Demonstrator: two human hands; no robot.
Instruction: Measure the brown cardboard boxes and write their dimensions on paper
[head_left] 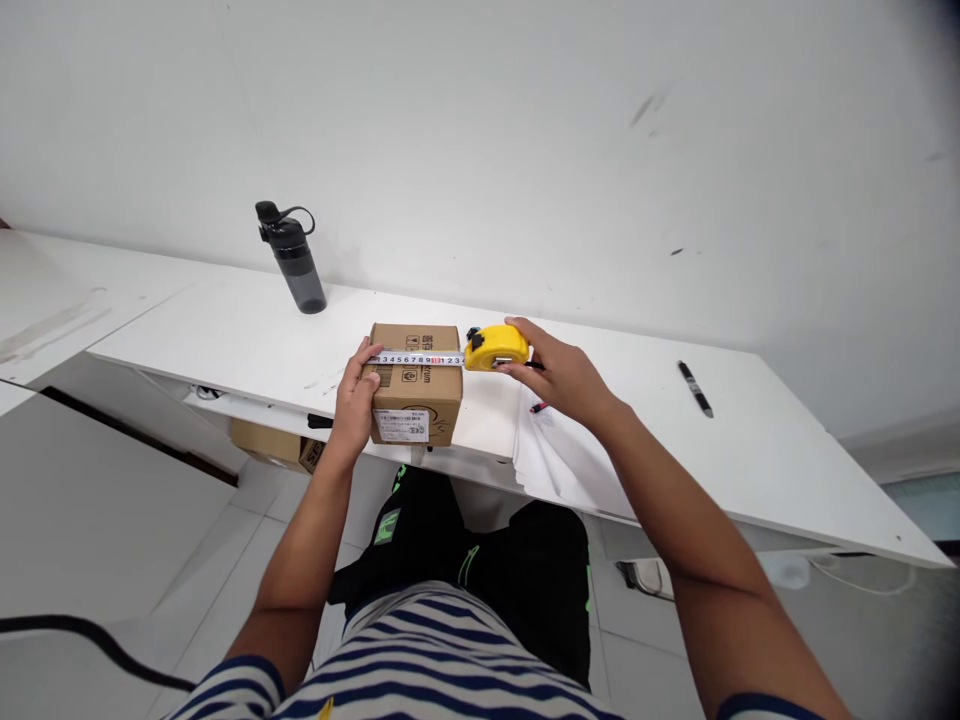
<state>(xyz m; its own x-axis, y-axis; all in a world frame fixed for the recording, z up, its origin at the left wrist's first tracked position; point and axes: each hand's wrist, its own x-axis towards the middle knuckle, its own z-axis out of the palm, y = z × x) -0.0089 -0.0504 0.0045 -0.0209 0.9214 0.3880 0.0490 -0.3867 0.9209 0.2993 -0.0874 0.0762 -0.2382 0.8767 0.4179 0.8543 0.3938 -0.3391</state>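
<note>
A brown cardboard box [442,388] with printed symbols and a white label sits near the front edge of the white table. Across its top runs the white blade of a yellow tape measure [495,346], pulled out from left to right. My left hand [354,395] pinches the blade's end at the box's left edge, fingers closed on it. At the box's right edge, my right hand [559,370] grips the yellow case between thumb and fingers. White paper sheets [551,455] and a pen with a red part [538,407] lie partly under my right hand.
A dark drink bottle [298,265] stands at the back left by the wall. On the right of the white table [757,430] lies a black marker [695,388]. Another cardboard box [266,443] sits on a lower level under the table's left part.
</note>
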